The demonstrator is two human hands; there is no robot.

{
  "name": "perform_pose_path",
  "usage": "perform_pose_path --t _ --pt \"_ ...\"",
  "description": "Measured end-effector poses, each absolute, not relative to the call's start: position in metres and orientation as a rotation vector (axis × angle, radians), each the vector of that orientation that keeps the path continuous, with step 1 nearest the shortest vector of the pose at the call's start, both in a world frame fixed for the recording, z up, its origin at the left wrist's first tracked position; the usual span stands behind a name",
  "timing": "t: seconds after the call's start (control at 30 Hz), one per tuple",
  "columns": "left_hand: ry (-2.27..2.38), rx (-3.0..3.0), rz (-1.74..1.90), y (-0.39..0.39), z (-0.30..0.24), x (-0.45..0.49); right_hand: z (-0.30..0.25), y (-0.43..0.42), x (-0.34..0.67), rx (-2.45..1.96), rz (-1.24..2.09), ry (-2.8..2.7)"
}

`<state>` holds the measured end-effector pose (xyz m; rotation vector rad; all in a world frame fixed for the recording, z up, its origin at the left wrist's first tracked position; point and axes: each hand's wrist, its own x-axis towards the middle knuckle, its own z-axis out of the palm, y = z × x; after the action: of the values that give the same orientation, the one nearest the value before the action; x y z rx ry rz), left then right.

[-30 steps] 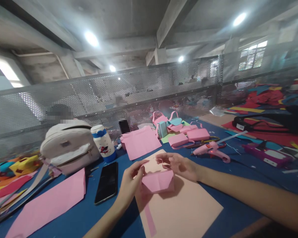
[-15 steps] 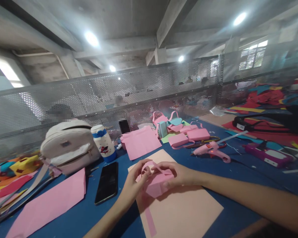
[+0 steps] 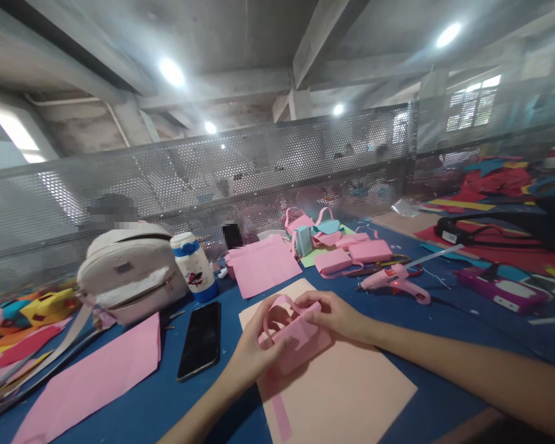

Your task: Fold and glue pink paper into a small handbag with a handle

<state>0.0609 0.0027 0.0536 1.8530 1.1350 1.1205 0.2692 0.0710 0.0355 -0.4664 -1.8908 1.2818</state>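
A small pink paper handbag (image 3: 300,345) with a looped strap stands between my hands over a peach sheet (image 3: 342,394). My left hand (image 3: 256,345) closes on its left end, with the thumb on the front panel and the fingers behind, under the strap. On the upper right corner, my right hand (image 3: 333,314) grips the edge between thumb and fingers. The fingertips behind the bag are partly hidden. From under the bag a pink paper strip (image 3: 281,413) runs toward the near edge of the sheet.
A pink glue gun (image 3: 393,280) lies to the right, near several small paper bags (image 3: 370,251). On the left are a black phone (image 3: 201,339), pink sheets (image 3: 97,382), a bottle (image 3: 194,268) and a white backpack (image 3: 132,271). A perforated metal screen (image 3: 259,166) borders the table.
The pink handbag has been turned and tipped, so its long front panel and top edge now show. My right hand has shifted to the upper right corner; my left thumb now presses the front.
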Motion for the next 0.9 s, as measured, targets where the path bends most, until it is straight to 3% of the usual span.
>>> perform_pose_path --t 0.27,0.9 --pt "1.294 1.901 1.171 0.003 0.056 0.059 0.036 0.068 0.268 -0.482 1.279 -1.859" --pt "1.098 1.665 1.307 0.003 0.048 0.063 0.041 0.061 0.266 -0.515 1.254 -1.732"
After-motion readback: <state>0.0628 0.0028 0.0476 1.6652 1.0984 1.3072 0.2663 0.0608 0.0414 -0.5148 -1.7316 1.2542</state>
